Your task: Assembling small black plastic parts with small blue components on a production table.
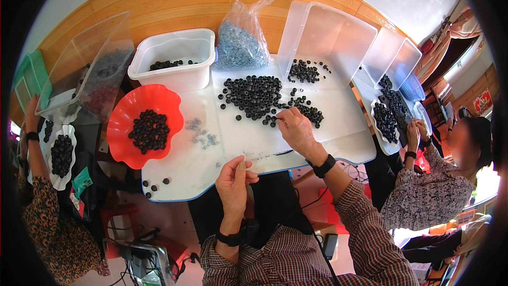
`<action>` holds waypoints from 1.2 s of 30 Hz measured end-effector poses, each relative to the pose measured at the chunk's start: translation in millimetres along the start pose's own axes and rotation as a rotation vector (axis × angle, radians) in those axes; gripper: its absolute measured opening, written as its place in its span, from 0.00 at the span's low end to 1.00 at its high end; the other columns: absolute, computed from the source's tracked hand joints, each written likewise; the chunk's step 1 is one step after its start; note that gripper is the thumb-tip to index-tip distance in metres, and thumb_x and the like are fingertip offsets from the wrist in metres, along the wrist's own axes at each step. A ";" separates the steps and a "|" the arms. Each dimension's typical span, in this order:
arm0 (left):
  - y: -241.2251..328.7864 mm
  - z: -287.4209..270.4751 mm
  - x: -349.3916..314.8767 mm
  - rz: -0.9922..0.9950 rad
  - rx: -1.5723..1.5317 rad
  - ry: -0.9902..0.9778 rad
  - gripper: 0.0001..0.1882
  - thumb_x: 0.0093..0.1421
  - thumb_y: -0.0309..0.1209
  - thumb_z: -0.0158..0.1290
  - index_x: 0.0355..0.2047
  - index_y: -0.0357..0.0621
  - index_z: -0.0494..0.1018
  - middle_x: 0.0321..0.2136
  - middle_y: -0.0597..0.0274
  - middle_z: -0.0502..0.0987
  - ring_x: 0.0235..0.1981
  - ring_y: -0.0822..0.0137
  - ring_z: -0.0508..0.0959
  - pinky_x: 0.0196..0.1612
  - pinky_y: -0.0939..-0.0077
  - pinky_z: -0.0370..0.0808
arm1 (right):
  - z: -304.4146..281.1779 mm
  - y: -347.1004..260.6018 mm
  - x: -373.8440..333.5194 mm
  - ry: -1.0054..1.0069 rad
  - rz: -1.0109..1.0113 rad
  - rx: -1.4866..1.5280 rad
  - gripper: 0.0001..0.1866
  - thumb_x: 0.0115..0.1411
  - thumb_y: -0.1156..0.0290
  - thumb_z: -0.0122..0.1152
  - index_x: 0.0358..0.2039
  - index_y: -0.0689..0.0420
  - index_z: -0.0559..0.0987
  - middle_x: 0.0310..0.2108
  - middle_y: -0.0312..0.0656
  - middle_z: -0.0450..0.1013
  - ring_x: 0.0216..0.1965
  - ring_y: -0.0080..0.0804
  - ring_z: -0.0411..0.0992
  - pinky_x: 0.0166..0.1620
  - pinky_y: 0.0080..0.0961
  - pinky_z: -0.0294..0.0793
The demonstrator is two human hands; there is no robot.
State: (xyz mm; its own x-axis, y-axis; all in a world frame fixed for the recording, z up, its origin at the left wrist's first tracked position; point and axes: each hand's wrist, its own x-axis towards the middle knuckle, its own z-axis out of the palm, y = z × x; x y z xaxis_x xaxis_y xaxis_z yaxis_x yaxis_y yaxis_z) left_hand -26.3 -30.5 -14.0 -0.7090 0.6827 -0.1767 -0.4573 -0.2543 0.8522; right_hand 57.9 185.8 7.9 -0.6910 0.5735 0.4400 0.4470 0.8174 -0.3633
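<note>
One right hand [299, 133] pinching at black beads [251, 92], left hand [233, 186], grip unclear, at edge of tabletop [338, 147]

The person wears a shirt [283, 251] in a fine check of dark reddish brown, black and off-white, the same pattern covering the left sleeve [211, 265] and the right sleeve [365, 228], whose ends leave the wrists uncovered. Both the left hand [233, 184] and the right hand [297, 133] are bare, and each wrist carries a broad black wristband [323, 166]. Plain black trousers [279, 199] cover the legs, and a thin dark line, strap or cable, crosses the checked cloth.
</note>
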 end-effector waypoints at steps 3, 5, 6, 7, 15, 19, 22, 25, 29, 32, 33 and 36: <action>-1.6 -0.5 0.1 0.002 -0.006 -0.003 0.12 0.66 0.28 0.49 0.47 0.33 0.72 0.36 0.54 0.78 0.27 0.72 0.79 0.30 0.77 0.81 | 9.3 -7.9 2.9 0.047 -0.023 0.065 0.04 0.56 0.72 0.58 0.33 0.56 0.76 0.30 0.47 0.70 0.30 0.49 0.73 0.33 0.41 0.74; -1.7 -2.0 -0.4 0.005 -0.011 -0.003 0.12 0.66 0.28 0.49 0.47 0.33 0.72 0.36 0.54 0.78 0.27 0.72 0.79 0.30 0.77 0.81 | 12.1 -16.8 7.9 0.016 0.003 0.133 0.05 0.56 0.73 0.58 0.33 0.58 0.76 0.31 0.48 0.71 0.31 0.50 0.73 0.33 0.41 0.73; -1.2 -2.2 -0.5 0.006 -0.009 -0.005 0.12 0.66 0.28 0.49 0.47 0.33 0.71 0.36 0.54 0.78 0.27 0.72 0.79 0.30 0.77 0.81 | 14.3 -17.3 10.0 0.016 0.000 0.135 0.05 0.56 0.73 0.58 0.33 0.58 0.76 0.31 0.48 0.71 0.31 0.50 0.73 0.33 0.41 0.73; -0.7 -2.4 -0.6 0.007 -0.007 -0.008 0.12 0.66 0.28 0.49 0.47 0.33 0.71 0.36 0.54 0.78 0.27 0.72 0.79 0.31 0.77 0.81 | 16.4 -17.8 12.3 0.031 -0.007 0.157 0.05 0.55 0.74 0.58 0.33 0.58 0.76 0.31 0.49 0.71 0.30 0.50 0.73 0.33 0.41 0.73; -1.3 -2.1 -1.4 0.022 0.018 -0.028 0.12 0.66 0.26 0.49 0.47 0.33 0.72 0.36 0.55 0.78 0.28 0.72 0.79 0.32 0.78 0.81 | -17.0 -43.0 -2.6 -0.225 0.501 0.915 0.11 0.59 0.71 0.61 0.39 0.64 0.78 0.31 0.36 0.77 0.30 0.17 0.74 0.31 0.15 0.71; -0.9 1.7 -3.1 0.052 0.097 -0.037 0.12 0.65 0.25 0.50 0.47 0.32 0.73 0.36 0.57 0.77 0.29 0.73 0.78 0.34 0.81 0.79 | -26.9 -59.7 -25.6 -0.311 0.653 1.145 0.10 0.59 0.73 0.61 0.39 0.66 0.78 0.29 0.38 0.77 0.30 0.19 0.74 0.31 0.15 0.70; -4.7 4.4 -6.0 0.160 0.108 -0.079 0.14 0.64 0.24 0.51 0.50 0.34 0.73 0.37 0.59 0.77 0.31 0.74 0.78 0.37 0.82 0.79 | -27.3 -69.9 -47.1 -0.354 0.646 1.151 0.10 0.60 0.73 0.61 0.39 0.66 0.77 0.29 0.38 0.77 0.30 0.20 0.74 0.31 0.15 0.70; -5.0 6.7 -9.5 0.305 0.212 -0.124 0.14 0.62 0.21 0.53 0.49 0.35 0.75 0.38 0.61 0.76 0.33 0.74 0.78 0.38 0.83 0.78 | -20.4 -77.4 -64.2 -0.384 0.652 1.220 0.09 0.61 0.74 0.60 0.39 0.66 0.77 0.30 0.39 0.77 0.29 0.21 0.75 0.31 0.13 0.69; -8.1 2.3 -9.9 0.443 0.371 -0.142 0.13 0.60 0.18 0.55 0.46 0.36 0.77 0.38 0.61 0.75 0.34 0.74 0.78 0.38 0.83 0.78 | -17.7 -82.1 -76.4 -0.370 0.670 1.247 0.09 0.61 0.74 0.60 0.38 0.66 0.78 0.30 0.39 0.78 0.28 0.20 0.75 0.29 0.12 0.68; -4.3 -0.2 -12.5 0.414 0.381 -0.151 0.12 0.59 0.18 0.55 0.44 0.37 0.78 0.38 0.60 0.75 0.34 0.73 0.78 0.39 0.83 0.78 | -18.3 -82.5 -78.9 -0.362 0.702 1.255 0.08 0.61 0.74 0.61 0.38 0.65 0.78 0.30 0.39 0.78 0.27 0.19 0.74 0.29 0.12 0.68; -4.5 -1.9 -12.5 0.422 0.384 -0.162 0.11 0.60 0.18 0.54 0.44 0.36 0.77 0.38 0.59 0.76 0.34 0.73 0.78 0.38 0.84 0.78 | -18.4 -83.2 -79.4 -0.362 0.718 1.261 0.08 0.60 0.73 0.61 0.38 0.65 0.79 0.30 0.38 0.77 0.27 0.18 0.73 0.28 0.11 0.67; 0.1 -5.4 -14.8 0.223 0.220 -0.158 0.10 0.62 0.20 0.52 0.44 0.33 0.75 0.38 0.56 0.77 0.34 0.72 0.79 0.38 0.83 0.78 | -20.7 -87.5 -79.2 -0.359 0.747 1.295 0.08 0.60 0.73 0.62 0.38 0.64 0.80 0.29 0.36 0.77 0.26 0.17 0.72 0.28 0.11 0.67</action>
State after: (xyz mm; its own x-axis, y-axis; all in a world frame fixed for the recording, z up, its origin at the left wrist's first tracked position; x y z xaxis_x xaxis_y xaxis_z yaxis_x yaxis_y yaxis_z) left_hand -18.8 -44.3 -13.9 -0.6784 0.7292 0.0898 -0.1616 -0.2674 0.9499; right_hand 85.2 69.9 21.9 -0.7225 0.6194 -0.3073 0.0893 -0.3570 -0.9298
